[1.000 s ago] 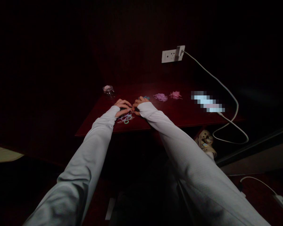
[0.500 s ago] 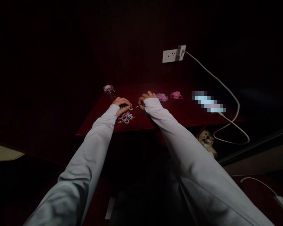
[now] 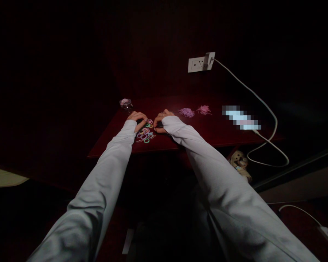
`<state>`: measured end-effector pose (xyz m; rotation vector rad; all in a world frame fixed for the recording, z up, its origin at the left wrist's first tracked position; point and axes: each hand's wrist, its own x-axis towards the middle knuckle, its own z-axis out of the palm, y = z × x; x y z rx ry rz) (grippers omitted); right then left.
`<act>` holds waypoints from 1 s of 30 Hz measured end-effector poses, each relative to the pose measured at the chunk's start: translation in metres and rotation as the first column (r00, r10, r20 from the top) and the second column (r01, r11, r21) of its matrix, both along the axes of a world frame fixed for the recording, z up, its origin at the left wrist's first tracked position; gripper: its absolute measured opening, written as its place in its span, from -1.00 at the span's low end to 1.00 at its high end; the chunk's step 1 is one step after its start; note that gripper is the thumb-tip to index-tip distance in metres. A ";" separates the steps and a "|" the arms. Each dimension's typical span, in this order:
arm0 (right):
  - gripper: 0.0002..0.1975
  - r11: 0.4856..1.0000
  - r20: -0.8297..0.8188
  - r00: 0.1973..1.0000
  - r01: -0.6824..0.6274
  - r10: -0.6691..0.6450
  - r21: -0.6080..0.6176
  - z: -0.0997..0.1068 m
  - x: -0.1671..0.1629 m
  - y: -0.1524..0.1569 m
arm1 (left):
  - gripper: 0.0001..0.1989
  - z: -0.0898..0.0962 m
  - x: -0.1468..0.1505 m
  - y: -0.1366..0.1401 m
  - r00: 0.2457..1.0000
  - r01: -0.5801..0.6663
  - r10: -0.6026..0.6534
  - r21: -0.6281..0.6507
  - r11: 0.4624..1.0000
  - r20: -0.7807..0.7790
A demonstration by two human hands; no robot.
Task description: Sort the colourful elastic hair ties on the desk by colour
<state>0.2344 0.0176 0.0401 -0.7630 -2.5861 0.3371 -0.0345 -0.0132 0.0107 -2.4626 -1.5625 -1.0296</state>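
Note:
My left hand (image 3: 137, 119) rests at the left of a pile of small coloured hair ties (image 3: 144, 136), its fingers bent and the fingertips close together. Whatever they pinch is too small to make out. Just right of the pile, my right hand (image 3: 162, 122) is curled, with thumb and forefinger nearly meeting; its grip, too, is unclear. A few more ties, pink and green, lie between the two hands. Beyond my right hand sit a heap of thin purple pieces (image 3: 186, 112) and a heap of pink ones (image 3: 204, 110).
A clear jar (image 3: 126, 104) with something pink on top stands at the back left of the dark red table (image 3: 112, 143). At right lies a blurred-out bright device (image 3: 242, 118), its white cable (image 3: 258, 96) running to a wall socket (image 3: 198, 64). A beige clog (image 3: 239, 162) is below the edge.
My right hand has shifted left toward the hair ties, uncovering more of the purple heap. My left hand has drawn back slightly to the left, and more ties show beside it.

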 end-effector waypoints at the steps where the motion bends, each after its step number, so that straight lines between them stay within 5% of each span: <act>1: -0.87 0.999 0.003 1.000 -0.024 0.024 -0.027 0.000 -0.002 -0.002 | -0.65 0.000 0.000 0.000 1.000 0.001 -0.001 0.001 1.000 -0.001; 12: -0.83 0.980 0.036 0.998 -0.048 0.056 -0.196 0.002 0.003 -0.001 | -0.67 0.002 0.003 -0.004 0.999 -0.001 0.000 -0.012 1.000 -0.052; 30: -0.90 0.992 0.027 1.000 0.016 -0.012 -0.125 0.004 0.010 -0.003 | -0.67 0.003 0.004 -0.006 0.998 0.021 -0.023 -0.049 0.999 -0.050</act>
